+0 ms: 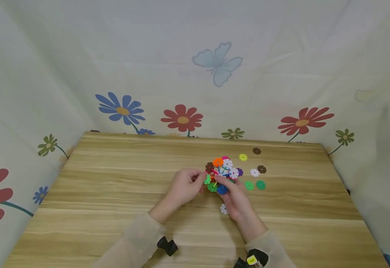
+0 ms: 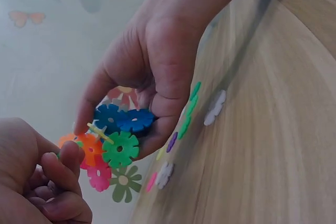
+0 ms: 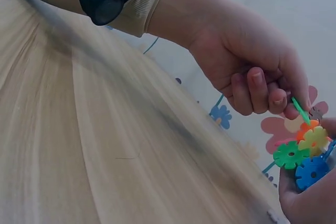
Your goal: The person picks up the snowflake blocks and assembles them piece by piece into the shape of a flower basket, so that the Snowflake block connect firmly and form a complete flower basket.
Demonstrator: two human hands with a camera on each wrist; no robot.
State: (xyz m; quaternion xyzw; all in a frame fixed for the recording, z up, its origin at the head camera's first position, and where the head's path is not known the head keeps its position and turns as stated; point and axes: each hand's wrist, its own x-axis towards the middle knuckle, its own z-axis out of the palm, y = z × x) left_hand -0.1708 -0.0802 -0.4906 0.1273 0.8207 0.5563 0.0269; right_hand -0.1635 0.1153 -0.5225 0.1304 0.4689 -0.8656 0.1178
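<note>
My right hand (image 1: 237, 201) holds a cluster of joined notched plastic flower discs, its thumb lying across them above the table. The cluster carries an orange disc (image 1: 218, 162), white ones, a brown one (image 1: 209, 167), a green disc (image 2: 120, 149) and blue discs (image 2: 109, 119), set at various angles. To its left, my left hand (image 1: 186, 185) pinches a light green disc (image 3: 300, 110) between thumb and forefinger. Seen edge-on in the right wrist view, that disc meets the cluster beside an orange disc (image 3: 307, 128). Fingers partly cover the middle of the cluster.
Loose discs lie on the wooden table (image 1: 114, 178) right of the hands: yellow (image 1: 243, 157), brown (image 1: 261, 169), white (image 1: 255, 172) and green (image 1: 261, 185). One white disc (image 1: 224, 209) sits by the right wrist. A flower-printed cloth (image 1: 141, 67) surrounds the table's back and sides.
</note>
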